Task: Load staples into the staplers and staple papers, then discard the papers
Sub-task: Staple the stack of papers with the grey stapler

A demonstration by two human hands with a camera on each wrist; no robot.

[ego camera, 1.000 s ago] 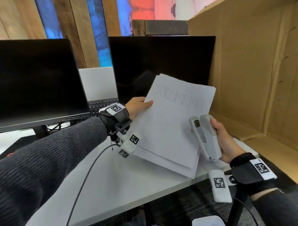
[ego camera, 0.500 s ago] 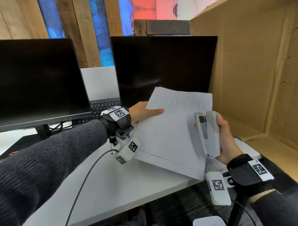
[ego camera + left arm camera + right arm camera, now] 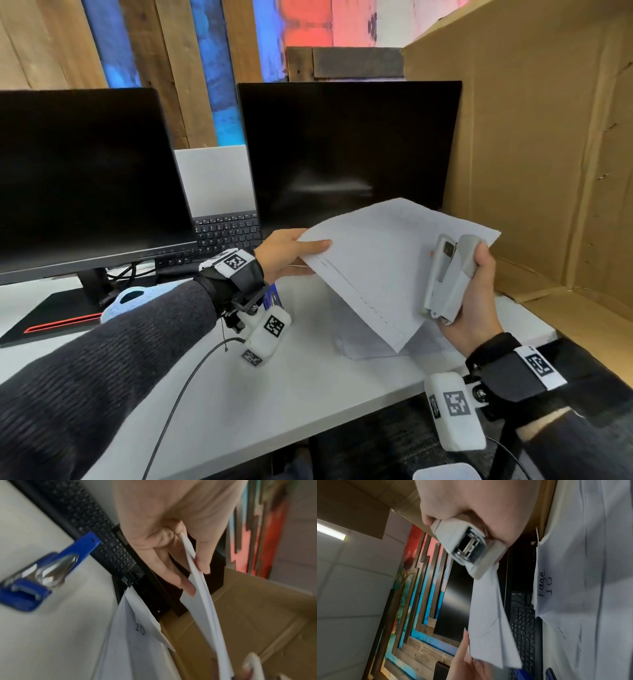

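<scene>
- Left hand (image 3: 287,251) pinching the near-left edge of the held papers (image 3: 387,260), thumb on top, fingers underneath; sheaf lifted off the tabletop (image 3: 308,387) and tilted.
- Right hand (image 3: 474,301) wrapped round the grey stapler (image 3: 448,274), nose pointing up and away, body running roughly along the sheaf's right side.
- Key relation: stapler in front of the sheet's right portion, top-right corner of the sheet just above and right of the nose; paper between stapler arms or only behind them — cannot tell from head view.
- Right wrist view: stapler mouth (image 3: 469,549) open-ended toward camera, a paper corner (image 3: 489,601) hanging just below it.
- Sheaf's long axis running from lower right near the wrist up toward the second monitor (image 3: 346,150); left hand well apart from the stapler, at the opposite edge.
- Loose sheets (image 3: 359,339) lying flat on the tabletop under the held sheaf.
- Cardboard box (image 3: 548,154) immediately right of the right hand, open side facing — likely the discard spot, right hand nearer to it.
- Blue stapler (image 3: 39,573) lying on the tabletop beside the keyboard (image 3: 96,531), untouched.
- Judged next: bring a corner into the stapler mouth, then squeeze.
</scene>
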